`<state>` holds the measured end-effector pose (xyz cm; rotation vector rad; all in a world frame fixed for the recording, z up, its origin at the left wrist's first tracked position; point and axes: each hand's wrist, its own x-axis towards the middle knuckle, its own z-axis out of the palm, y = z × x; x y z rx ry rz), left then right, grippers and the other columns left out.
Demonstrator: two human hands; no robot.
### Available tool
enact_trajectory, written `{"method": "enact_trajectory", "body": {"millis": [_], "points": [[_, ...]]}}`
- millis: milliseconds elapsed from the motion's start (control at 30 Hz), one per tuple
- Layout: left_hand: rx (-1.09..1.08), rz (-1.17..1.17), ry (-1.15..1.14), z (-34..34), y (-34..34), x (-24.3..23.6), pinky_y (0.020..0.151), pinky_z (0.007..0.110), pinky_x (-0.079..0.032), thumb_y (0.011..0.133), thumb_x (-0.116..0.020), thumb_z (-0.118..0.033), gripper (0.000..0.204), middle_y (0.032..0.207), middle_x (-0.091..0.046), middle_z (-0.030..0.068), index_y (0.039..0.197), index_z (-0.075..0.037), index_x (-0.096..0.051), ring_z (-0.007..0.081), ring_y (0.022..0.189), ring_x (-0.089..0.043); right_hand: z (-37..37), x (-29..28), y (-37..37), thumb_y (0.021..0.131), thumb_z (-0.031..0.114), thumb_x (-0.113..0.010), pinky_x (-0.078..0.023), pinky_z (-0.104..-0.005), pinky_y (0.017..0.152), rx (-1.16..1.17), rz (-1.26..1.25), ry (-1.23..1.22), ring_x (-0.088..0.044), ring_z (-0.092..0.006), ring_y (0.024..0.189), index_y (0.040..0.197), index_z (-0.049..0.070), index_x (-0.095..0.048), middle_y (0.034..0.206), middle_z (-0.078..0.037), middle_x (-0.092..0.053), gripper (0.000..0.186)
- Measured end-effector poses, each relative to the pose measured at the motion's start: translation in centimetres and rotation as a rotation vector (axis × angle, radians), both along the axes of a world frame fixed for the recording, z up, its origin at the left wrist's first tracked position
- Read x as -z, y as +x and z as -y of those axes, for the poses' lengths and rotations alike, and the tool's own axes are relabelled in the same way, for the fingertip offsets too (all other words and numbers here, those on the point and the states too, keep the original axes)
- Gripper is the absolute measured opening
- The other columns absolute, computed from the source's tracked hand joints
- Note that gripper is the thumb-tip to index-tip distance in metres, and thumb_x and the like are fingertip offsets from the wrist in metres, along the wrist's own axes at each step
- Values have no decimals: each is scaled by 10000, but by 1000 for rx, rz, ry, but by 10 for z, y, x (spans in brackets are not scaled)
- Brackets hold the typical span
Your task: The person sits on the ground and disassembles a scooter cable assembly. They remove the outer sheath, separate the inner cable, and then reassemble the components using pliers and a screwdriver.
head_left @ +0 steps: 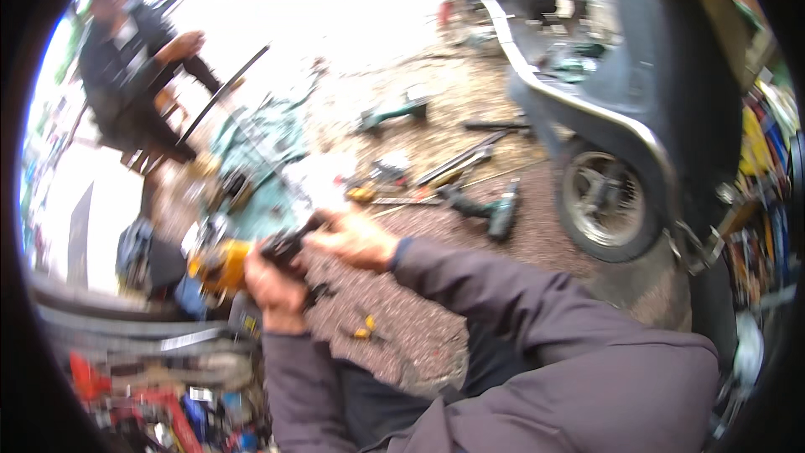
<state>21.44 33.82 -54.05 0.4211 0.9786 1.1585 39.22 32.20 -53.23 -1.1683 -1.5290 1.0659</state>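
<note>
My left hand [275, 287] and my right hand [352, 239] are close together in front of me, both closed on a small dark part [283, 245]. Blur hides what kind of part it is. The left hand's fingers wrap round it from below, while the right hand's fingers grip its upper right end. Just left of my left hand is a blurred yellow object [221, 265]. On the ground below my hands lies a small yellow and black tool [366, 329].
A scooter [662, 75] with a bare front wheel [605, 197] stands at the right. A green cordless drill [499, 210] and a second green tool [394, 115] lie on the ground. Someone sits on a chair [138, 159] at the far left. Tools and parts fill a bin [168, 323] at lower left.
</note>
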Motion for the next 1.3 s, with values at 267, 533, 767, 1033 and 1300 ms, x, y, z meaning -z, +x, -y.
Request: {"method": "enact_trajectory", "body": {"millis": [267, 533, 767, 1033, 1300], "points": [[85, 83, 97, 0, 2, 10, 505, 311, -387, 975, -405, -434, 330, 871, -616, 61, 998, -137, -549, 183, 591, -488, -23, -12, 45, 894, 118, -641, -446, -271, 575, 116, -361, -299, -498, -94, 632, 924, -2, -607, 751, -6, -566, 128], [123, 114, 101, 5, 9, 5, 500, 312, -380, 965, -424, -397, 320, 866, -625, 76, 970, -114, -573, 194, 606, -505, -23, -42, 104, 940, 108, -574, -328, -215, 294, 351, -673, -366, -372, -52, 392, 919, 70, -490, 648, 7, -452, 95], [127, 147, 101, 4, 13, 3, 502, 311, -385, 963, -425, -383, 325, 848, -623, 87, 962, -97, -580, 199, 601, -503, -26, -41, 145, 947, 137, -556, -314, -201, 317, 534, -695, -361, -326, -50, 429, 977, 36, -472, 673, 25, -407, 134], [94, 151, 70, 5, 12, 0, 506, 314, -388, 961, -429, -374, 305, 860, -628, 105, 952, -108, -579, 202, 597, -504, -25, -31, 211, 998, 205, -430, -267, -222, 354, 828, -853, -99, -325, -58, 443, 881, 68, -450, 609, 36, -353, 181], [104, 188, 57, 3, 13, 10, 532, 368, -399, 950, -449, -358, 288, 836, -591, 101, 953, -87, -547, 227, 598, -505, -24, -53, 214, 998, 256, -483, -208, -227, 363, 754, -839, -43, -265, -50, 426, 815, 131, -402, 575, 64, -262, 236]]}}
